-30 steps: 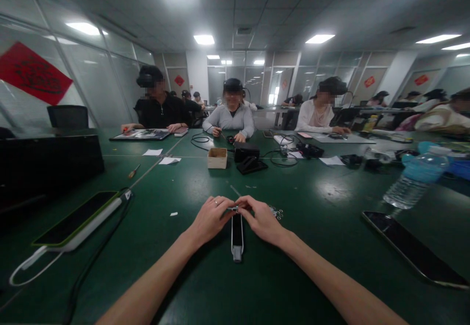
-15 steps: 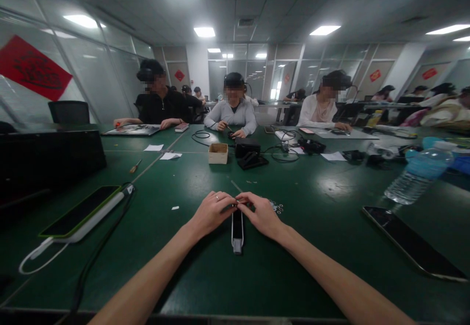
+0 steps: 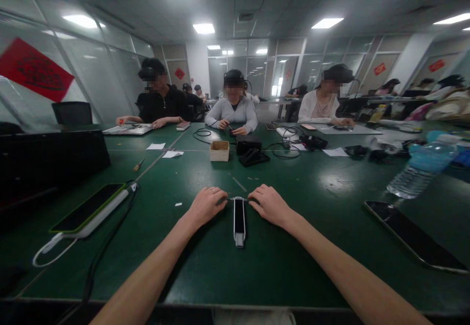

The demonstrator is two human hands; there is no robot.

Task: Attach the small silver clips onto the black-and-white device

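Observation:
A narrow black device with a silver rim [image 3: 239, 220] lies lengthwise on the green table [image 3: 293, 246] straight before me. My left hand [image 3: 206, 203] rests curled at the left of its far end, a ring on one finger. My right hand [image 3: 269, 203] sits curled at the right of that end. A thin metal piece [image 3: 239, 199] runs across the device's top between the fingertips of both hands; what each pinches is too small to name.
A phone on a green-edged power bank with white cable [image 3: 90, 210] lies left. A dark phone [image 3: 413, 237] and water bottle [image 3: 422, 169] are right. A small cardboard box [image 3: 219, 150], black gear and cables sit mid-table. Three people sit opposite.
Both hands have slid apart from the device's top to either side of it. The small washers seen beside my right hand are now hidden behind it.

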